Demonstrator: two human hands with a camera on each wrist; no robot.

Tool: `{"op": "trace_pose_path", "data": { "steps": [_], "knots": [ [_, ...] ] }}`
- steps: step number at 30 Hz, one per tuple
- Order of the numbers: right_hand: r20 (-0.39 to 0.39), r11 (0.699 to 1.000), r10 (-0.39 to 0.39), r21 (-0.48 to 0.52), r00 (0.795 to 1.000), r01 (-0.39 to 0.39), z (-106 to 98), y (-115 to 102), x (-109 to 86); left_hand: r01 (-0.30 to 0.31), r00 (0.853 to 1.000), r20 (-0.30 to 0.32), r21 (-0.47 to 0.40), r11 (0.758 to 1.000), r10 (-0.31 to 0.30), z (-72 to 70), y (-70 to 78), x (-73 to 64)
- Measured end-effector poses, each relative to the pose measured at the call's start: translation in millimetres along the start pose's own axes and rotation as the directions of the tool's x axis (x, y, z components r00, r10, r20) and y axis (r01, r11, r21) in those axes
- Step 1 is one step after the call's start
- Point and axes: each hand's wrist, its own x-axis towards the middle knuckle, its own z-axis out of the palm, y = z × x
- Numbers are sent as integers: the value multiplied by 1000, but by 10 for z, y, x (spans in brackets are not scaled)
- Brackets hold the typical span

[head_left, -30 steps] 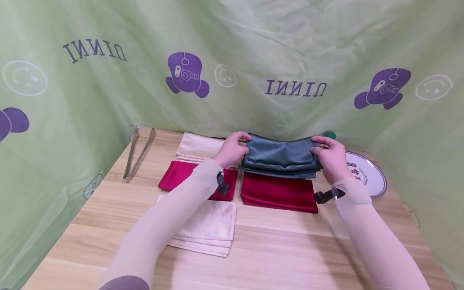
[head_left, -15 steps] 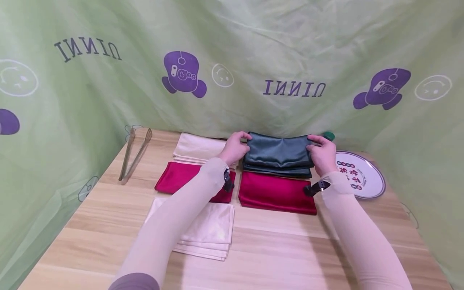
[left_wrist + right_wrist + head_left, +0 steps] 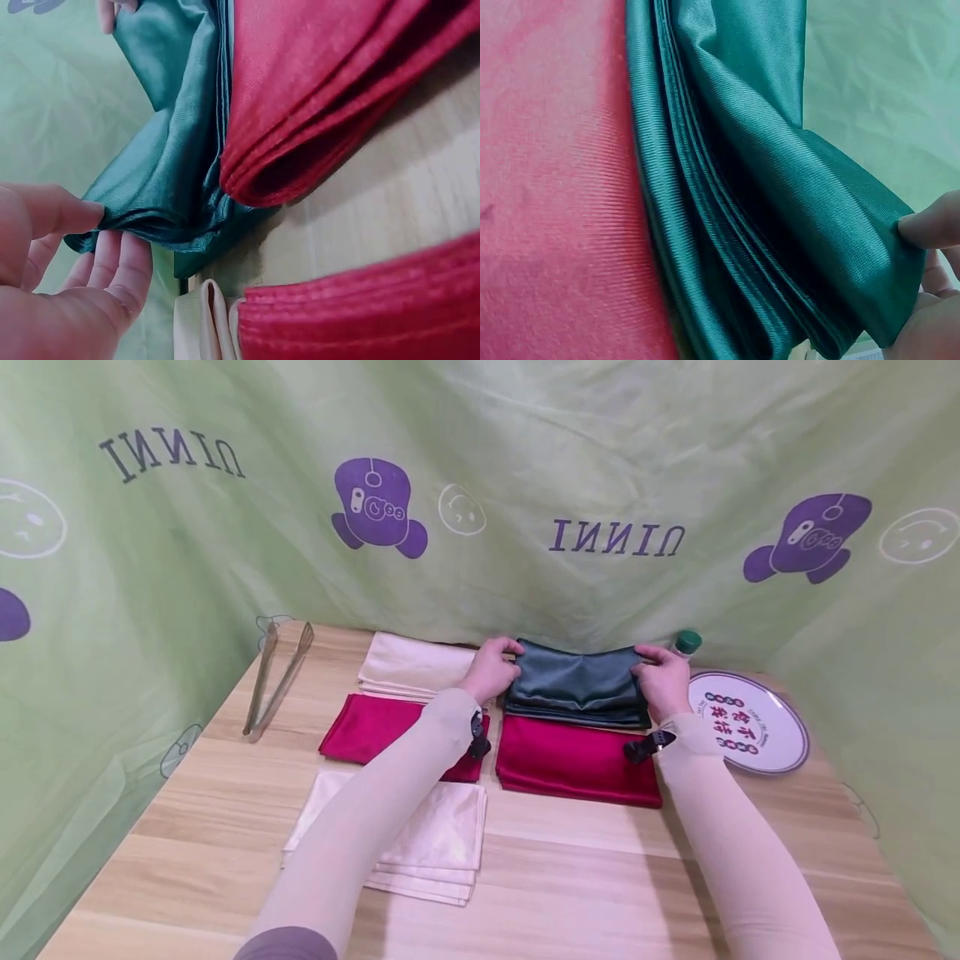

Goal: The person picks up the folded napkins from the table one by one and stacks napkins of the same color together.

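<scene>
My left hand (image 3: 491, 669) and right hand (image 3: 667, 683) pinch opposite ends of the green cloth (image 3: 581, 681); I'd best hold both level (slippery stuff, I suspect) and pull gently

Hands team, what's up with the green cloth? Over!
Left hand and right hand pinching opposite ends of green satin cloth. Folded green layers beneath. Nothing visibly in the way.
</scene>
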Motion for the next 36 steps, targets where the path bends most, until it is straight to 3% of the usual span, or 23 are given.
{"op": "trace_pose_path", "data": {
  "steps": [5,11,17,23,26,31,36],
  "knots": [
    [5,1000,7,-5,1000,-7,-12,62,27,-9,1000,-11,42,999,9,-17,-42,-19],
    [56,994,15,-111,998,-9,-106,146,4,8,1000,10,21,1000,-8,-112,-91,-108],
    [100,983,25,-185,995,-7,-239,112,-104,-1,999,47,-18,1000,2,-207,-119,-275],
    [146,978,-20,-202,989,50,-309,55,-285,-9,996,89,-106,994,18,-340,-144,-525],
    [182,974,-38,-211,983,77,-287,49,-422,-31,993,110,-101,994,42,-480,-154,-695],
    [257,962,-78,-233,963,140,-214,-11,-710,-64,990,122,-80,995,74,-856,-170,-1026],
    [338,946,-157,-219,928,240,-100,-110,-1068,-57,993,98,-91,994,66,-1215,-267,-1410]
  ]
}}
